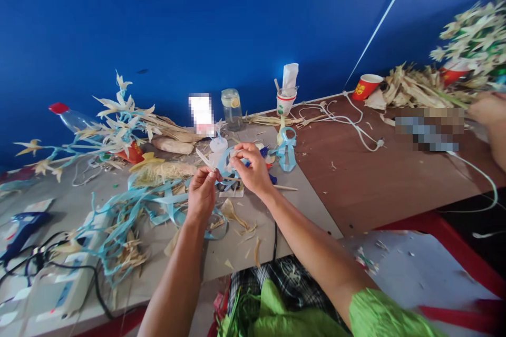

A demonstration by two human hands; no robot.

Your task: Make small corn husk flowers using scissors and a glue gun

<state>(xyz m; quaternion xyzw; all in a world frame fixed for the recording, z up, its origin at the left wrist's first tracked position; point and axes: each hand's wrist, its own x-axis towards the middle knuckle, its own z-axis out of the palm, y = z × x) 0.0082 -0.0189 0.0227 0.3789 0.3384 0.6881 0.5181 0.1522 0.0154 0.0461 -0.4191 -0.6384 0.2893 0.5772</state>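
Note:
My left hand [203,189] is closed, thumb and fingers pinching a pale corn husk petal [203,156] that points up and to the left. A thin stick [232,179] runs right from that grip. My right hand [253,166] is just beside it, its fingers pinched together; what lies between them is too small to make out. A light-blue ribbon [223,160] curves between the two hands. Below and left of them, more blue ribbon [169,205] is tangled on the grey table [253,253] among husk scraps [233,213].
Husk flowers [126,110] stand left, near a glue gun [23,229] and a power strip [75,268]. At the back are a glass jar [232,110] and a paper cup [286,102]. White cables [356,126] cross the brown table. Another person's hand [490,110] is at far right.

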